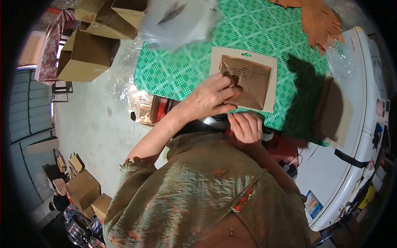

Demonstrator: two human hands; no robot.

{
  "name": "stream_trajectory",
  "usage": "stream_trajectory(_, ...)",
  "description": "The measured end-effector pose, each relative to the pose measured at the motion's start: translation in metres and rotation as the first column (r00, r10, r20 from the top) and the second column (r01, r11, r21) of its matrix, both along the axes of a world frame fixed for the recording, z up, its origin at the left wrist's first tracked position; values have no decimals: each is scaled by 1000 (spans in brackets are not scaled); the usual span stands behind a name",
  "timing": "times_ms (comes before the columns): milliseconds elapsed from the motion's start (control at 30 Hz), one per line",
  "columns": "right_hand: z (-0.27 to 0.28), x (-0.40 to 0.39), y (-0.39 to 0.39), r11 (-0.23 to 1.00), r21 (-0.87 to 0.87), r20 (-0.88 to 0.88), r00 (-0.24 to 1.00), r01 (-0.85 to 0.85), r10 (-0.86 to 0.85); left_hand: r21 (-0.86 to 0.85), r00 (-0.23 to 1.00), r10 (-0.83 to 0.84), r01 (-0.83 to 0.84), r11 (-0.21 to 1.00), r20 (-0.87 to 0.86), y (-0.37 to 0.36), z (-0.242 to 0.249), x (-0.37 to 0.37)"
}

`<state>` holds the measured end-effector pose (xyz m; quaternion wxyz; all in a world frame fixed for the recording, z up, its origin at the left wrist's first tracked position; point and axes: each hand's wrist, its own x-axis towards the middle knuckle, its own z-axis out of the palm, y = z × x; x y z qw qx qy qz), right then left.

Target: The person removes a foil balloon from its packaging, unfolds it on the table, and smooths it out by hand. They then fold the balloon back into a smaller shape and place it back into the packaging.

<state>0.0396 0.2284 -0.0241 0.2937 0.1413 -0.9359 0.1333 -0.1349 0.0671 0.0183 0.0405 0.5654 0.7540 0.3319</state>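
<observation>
A cream cardboard hang card (pixel 215 63) lies on the table, with a slot near its far edge. On its face is a brown rectangular panel (pixel 252 84) under shiny, wrinkled clear film, with small dark print. My left hand (pixel 211 96) reaches over the card's near left side, its bent fingers over the film and the thumb apart from them. Close to my body, at the table's near edge, my right hand (pixel 247 127) has its fingers curled together. Whatever they may hold is hidden.
The table wears a green checked cloth (pixel 178 74). Clear plastic bags (pixel 182 20) lie at the far left, orange-brown leathery pieces (pixel 318 20) at the far right. Open cardboard boxes (pixel 89 58) stand left; an open carton (pixel 144 108) sits below the table edge. A white appliance (pixel 331 182) borders the right.
</observation>
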Motion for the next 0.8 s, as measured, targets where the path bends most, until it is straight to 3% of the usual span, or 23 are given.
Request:
stream_trajectory(233, 14, 4, 8, 990, -137, 14, 999, 30, -29, 21, 1000, -14, 15, 1000, -15, 10, 2, 2)
stream_trajectory(267, 21, 1, 10, 994, -98, 97, 995, 49, -40, 22, 1000, -22, 22, 1000, -21, 12, 1, 0)
stream_trajectory(400, 11, 0, 17, 997, -29, 97, 993, 67, -64, 46, 998, -56, 56, 997, -18, 22, 0, -7)
stream_trajectory(500, -8, 3, 20, 994, 34, 3, 995, 100, -100, 73, 997, -72, 72, 995, -8, 23, -2, -8)
stream_trajectory(600, -15, 3, 18, 993, 14, -3, 993, 120, -120, 106, 998, -70, 70, 992, -8, 24, -4, -12)
stream_trajectory(700, -18, 4, 19, 992, 45, -8, 993, 119, -119, 105, 999, 42, -41, 994, 2, 25, -11, -6)
stream_trajectory(800, -13, 5, 21, 997, 23, 9, 997, 80, -80, 123, 1000, -26, 27, 992, -6, 24, -1, -6)
